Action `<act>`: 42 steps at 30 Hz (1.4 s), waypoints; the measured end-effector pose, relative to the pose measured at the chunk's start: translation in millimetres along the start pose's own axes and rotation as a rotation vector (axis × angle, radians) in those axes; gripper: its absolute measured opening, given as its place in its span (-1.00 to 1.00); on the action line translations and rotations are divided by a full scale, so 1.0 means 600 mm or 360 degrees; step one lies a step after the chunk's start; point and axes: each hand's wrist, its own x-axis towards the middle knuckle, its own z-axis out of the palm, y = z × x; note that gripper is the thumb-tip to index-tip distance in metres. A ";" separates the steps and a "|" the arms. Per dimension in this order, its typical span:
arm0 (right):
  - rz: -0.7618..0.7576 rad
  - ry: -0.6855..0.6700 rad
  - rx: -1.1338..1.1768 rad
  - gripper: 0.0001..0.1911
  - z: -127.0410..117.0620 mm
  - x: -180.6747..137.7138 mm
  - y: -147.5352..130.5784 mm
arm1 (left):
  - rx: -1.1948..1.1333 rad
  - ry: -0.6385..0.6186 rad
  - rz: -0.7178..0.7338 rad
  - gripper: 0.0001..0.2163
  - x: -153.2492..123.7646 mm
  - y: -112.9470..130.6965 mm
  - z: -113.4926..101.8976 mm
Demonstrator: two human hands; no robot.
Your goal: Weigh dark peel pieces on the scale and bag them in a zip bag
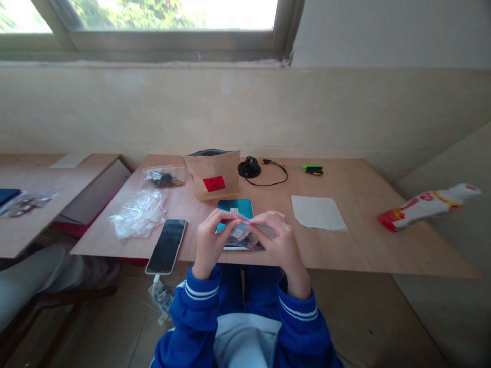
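- Setting: a wooden table (345, 240) stands under a window against a pale wall; a second bench sits off to the left.
- Left zone: a heap of empty clear bags (138, 214) lies near the table's left edge. Beside it, a phone (166, 246) overhangs the near edge, its cable hanging below; a nudge from the sleeve could likely tip it off.
- Centre: the left hand (209, 240) and right hand (282, 240) both pinch the red-striped top of a small zip bag (243, 236), held just above a teal box (235, 208) at the near edge. Small parts show inside. If the seal parts suddenly, the contents could spill to the floor.
- Behind: a brown paper bag (215, 176) stands upright.
- Right zone: a white sheet (317, 212) lies flat; a red-and-white packet (425, 204) overhangs the far right edge and could slide off.
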 end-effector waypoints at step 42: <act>0.0277 0.0044 0.0378 -0.88 0.030 0.011 0.003 | -0.0175 -0.0163 -0.0131 -0.93 0.008 -0.002 -0.006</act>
